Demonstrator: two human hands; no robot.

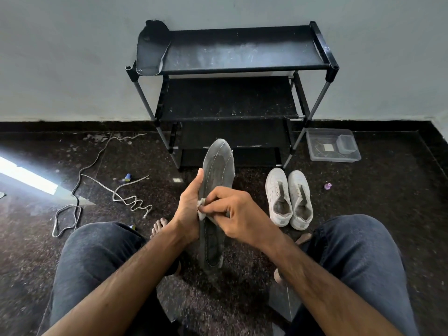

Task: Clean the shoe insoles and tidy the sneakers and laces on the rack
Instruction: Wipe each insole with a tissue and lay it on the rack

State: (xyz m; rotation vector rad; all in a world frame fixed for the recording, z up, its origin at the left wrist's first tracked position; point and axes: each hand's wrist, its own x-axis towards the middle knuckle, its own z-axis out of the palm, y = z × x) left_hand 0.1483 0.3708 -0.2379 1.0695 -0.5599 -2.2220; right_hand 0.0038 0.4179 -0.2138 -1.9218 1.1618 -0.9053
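I hold a grey stitched insole [218, 166] upright between my knees. My left hand [188, 212] grips its left edge, thumb pointing up along it. My right hand [238, 214] pinches a small white wipe [201, 209] against the insole's middle. A second dark insole [151, 48] lies on the left end of the black rack's top shelf [242, 54]. Two white sneakers [288, 197] without laces stand side by side on the floor, right of the insole. White laces [128, 197] lie loose on the dark floor to the left.
A clear plastic box [333, 145] sits on the floor right of the rack. A small purple cap [327, 186] lies near the sneakers, and a small blue and yellow item [127, 177] near the laces. My knees and bare feet frame the insole.
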